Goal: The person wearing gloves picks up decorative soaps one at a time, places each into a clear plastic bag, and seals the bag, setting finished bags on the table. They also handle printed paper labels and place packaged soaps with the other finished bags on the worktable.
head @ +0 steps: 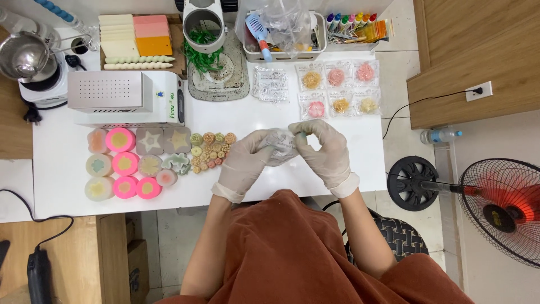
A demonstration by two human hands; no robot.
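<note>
Both my hands wear pale gloves and meet over the white table (360, 163). My left hand (247, 160) and my right hand (326, 152) together grip a small clear plastic bag (283, 145) with a small object inside that I cannot make out. Just left of my left hand lies a cluster of small flower-shaped pieces (211, 152) in green, orange and pink. Further left stand round and square silicone moulds (126, 163), pink and translucent. Several packed flower pieces in clear bags (337, 90) lie in two rows beyond my hands.
A white box-shaped machine (126, 95) stands at the back left, with a metal pot on a heater (28, 62) beside it. A white basket (284, 28), marker pens (351, 25) and wax slabs (135, 36) line the back. A floor fan (500, 205) stands on the right.
</note>
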